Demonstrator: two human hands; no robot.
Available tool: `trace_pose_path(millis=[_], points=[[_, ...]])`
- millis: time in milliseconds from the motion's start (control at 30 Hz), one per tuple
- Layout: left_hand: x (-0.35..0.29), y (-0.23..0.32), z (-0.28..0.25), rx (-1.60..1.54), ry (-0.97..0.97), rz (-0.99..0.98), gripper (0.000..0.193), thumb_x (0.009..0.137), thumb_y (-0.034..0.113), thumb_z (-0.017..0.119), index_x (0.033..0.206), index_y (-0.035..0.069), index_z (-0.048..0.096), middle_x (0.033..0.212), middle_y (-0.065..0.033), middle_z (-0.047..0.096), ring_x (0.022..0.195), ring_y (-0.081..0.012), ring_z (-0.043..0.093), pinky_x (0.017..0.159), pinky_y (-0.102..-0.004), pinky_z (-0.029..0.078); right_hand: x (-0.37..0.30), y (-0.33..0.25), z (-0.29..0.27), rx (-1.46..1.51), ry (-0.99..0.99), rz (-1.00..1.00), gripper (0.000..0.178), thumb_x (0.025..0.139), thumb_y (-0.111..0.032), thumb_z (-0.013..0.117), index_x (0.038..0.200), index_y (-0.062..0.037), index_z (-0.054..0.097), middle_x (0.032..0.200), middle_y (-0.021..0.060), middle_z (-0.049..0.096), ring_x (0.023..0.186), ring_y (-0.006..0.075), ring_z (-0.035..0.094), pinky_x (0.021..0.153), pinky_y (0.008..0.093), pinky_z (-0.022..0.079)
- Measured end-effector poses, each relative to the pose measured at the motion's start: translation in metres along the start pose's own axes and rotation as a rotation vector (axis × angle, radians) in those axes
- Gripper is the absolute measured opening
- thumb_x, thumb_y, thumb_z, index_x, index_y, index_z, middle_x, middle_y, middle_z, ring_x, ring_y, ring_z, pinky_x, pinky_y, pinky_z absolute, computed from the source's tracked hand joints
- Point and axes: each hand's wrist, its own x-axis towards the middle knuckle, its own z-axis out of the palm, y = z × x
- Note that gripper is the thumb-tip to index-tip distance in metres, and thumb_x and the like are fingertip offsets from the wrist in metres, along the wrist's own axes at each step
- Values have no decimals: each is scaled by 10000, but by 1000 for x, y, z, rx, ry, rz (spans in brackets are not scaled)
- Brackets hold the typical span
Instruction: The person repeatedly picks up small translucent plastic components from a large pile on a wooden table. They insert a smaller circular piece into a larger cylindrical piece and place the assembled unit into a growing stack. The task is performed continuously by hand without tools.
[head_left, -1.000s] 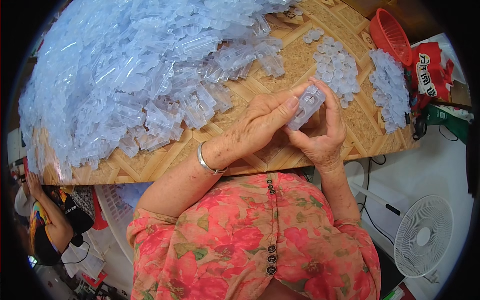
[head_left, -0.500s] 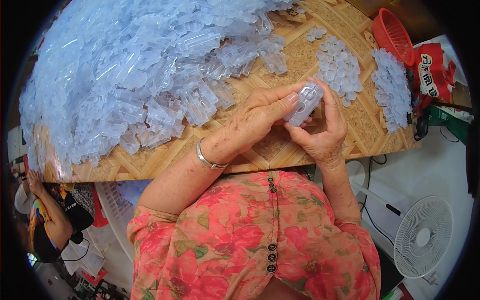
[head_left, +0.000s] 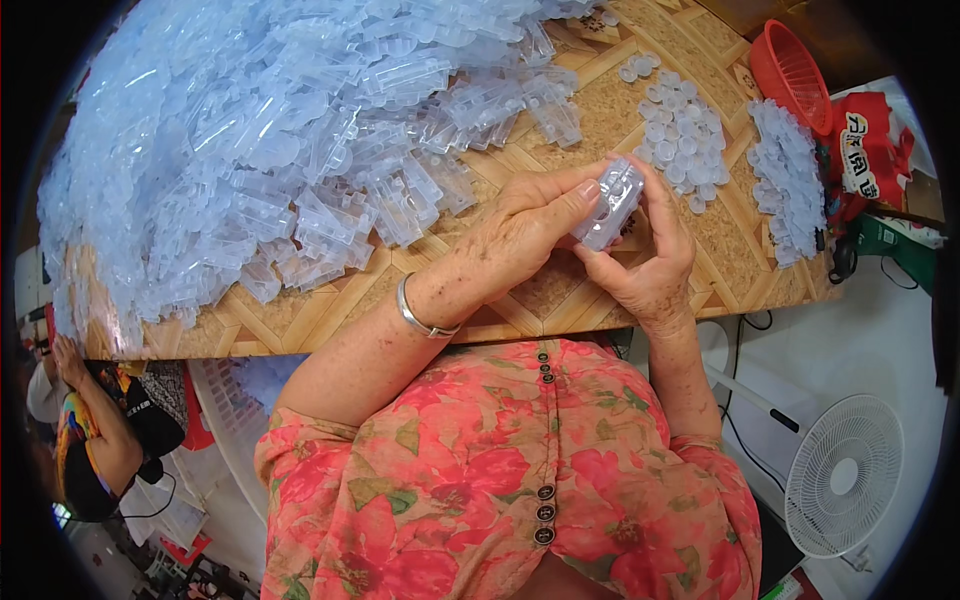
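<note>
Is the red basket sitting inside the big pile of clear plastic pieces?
No, the red basket sits at the table's far right corner, well apart from the big pile of clear plastic pieces on the left.

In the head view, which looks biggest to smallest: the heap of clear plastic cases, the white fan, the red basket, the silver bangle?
1. Heap of clear plastic cases
2. White fan
3. Red basket
4. Silver bangle
Fisheye bending makes fan versus basket less certain.

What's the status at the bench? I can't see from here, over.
Left hand and right hand both shut on one clear plastic piece. Held above the table. Big heap of clear parts to the left, nothing blocking.
</note>
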Motion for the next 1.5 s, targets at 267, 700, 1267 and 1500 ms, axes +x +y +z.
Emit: trace_pose_path(millis=[267,700,1267,1500], points=[[-2,2,4,-66,5,-8,532,1066,332,508,1490,14,456,1244,-119,659,1077,-201,673,964,-321,539,-2,2,1,13,3,5,837,628,-194,876,1374,-21,539,1293,166,612,1219,337,580,1037,428,478],[1,-4,-2,167,-5,55,498,1078,319,478,1469,10,481,1202,-115,674,1059,-191,671,961,-327,536,0,-4,0,-93,27,-34,823,609,-220,896,1337,-21,568,1258,131,644,1185,336,589,1029,437,472],[2,-1,8,-141,-32,20,569,1062,344,515,1473,-44,448,1182,-138,684,1041,-201,680,959,-332,543,-2,-3,0,-53,126,-83,832,602,-202,896,1352,-45,570,1275,112,635,1176,324,592,1007,418,483],[2,-1,6,-20,-38,44,516,1075,309,498,1482,-6,461,1200,-125,684,1071,-192,673,968,-324,535,-1,-5,0,-18,100,-25,825,608,-188,899,1350,-43,568,1258,117,635,1172,309,599,1007,408,486]])
